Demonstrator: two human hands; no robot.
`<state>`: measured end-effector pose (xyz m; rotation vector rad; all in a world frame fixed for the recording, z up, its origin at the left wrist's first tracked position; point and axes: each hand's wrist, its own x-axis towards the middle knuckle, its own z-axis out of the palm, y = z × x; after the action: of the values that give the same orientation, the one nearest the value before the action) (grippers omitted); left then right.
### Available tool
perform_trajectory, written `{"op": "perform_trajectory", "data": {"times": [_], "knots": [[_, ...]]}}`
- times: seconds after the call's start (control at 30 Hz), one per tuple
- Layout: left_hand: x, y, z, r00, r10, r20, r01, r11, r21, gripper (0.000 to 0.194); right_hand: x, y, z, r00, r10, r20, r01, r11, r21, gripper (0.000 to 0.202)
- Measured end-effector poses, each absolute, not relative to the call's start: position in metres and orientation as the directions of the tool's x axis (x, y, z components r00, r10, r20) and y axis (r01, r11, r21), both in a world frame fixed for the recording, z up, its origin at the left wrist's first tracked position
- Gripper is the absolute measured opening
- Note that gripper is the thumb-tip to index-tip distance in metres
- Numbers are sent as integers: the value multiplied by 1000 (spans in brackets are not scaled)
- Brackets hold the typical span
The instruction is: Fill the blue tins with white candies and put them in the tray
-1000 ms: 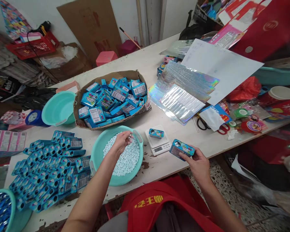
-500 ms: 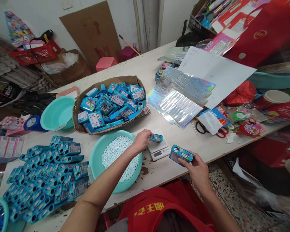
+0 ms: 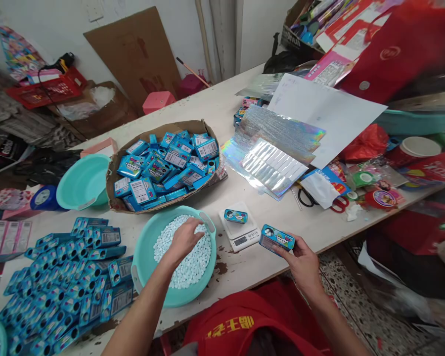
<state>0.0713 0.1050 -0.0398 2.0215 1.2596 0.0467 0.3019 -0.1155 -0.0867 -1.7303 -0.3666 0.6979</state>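
Note:
My left hand (image 3: 186, 240) is over the small white candies (image 3: 187, 267) in a turquoise basin (image 3: 139, 247), its thumb and fingers a little apart. Whether any candy is between the fingertips I cannot make out. Over the table's front edge, my right hand (image 3: 303, 259) grips a blue candy box (image 3: 277, 238), tilted so its printed front and round window face up. A smaller blue candy tin (image 3: 236, 216) lies on the white digital scale (image 3: 241, 232), between the basin and my right hand; no hand touches it.
A cardboard box (image 3: 163, 205) heaped with blue candy boxes stands behind the basin. Many blue boxes (image 3: 70, 277) stand packed at the left. Another turquoise basin (image 3: 83, 180) sits behind them. Holographic sheets (image 3: 274, 165), scissors (image 3: 307, 197) and tape lie to the right.
My left hand has let go of the small tin on the scale and moved left into the basin of candies. My right hand still holds its box in about the same place.

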Motion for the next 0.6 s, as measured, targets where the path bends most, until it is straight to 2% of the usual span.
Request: {"op": "perform_trajectory", "data": {"times": [0.1,0.13,0.17,0.23,0.3,0.4,0.47,0.53,0.6], "knots": [[118,95,-53,686,695,-215,650,-452,611,41,299,-110,-78,737,617,-276,-108,-296,-949,48],[137,92,-58,729,653,-204,626,-516,584,46,297,-108,-73,727,624,-287,-108,-308,-945,49],[153,90,-61,764,603,-231,610,-557,563,43,296,-106,-67,716,630,-301,-106,-328,-939,50],[169,91,-62,776,553,-303,616,-562,553,30,292,-103,-55,707,625,-331,-94,-381,-920,52],[156,93,-54,730,630,-264,639,-492,591,28,291,-98,-48,726,596,-342,-81,-420,-904,54],[89,95,-24,503,856,-119,641,-277,716,36,288,-88,-50,791,523,-318,-68,-442,-895,57],[26,97,-3,250,964,-91,656,-99,748,37,283,-78,-54,769,561,-307,-35,-442,-896,58],[-37,106,7,-107,992,-59,726,119,677,41,275,-67,-58,698,653,-295,-6,-405,-914,55],[-90,123,-1,-380,925,1,768,315,558,51,266,-55,-61,654,712,-256,-7,-332,-943,53]]}}
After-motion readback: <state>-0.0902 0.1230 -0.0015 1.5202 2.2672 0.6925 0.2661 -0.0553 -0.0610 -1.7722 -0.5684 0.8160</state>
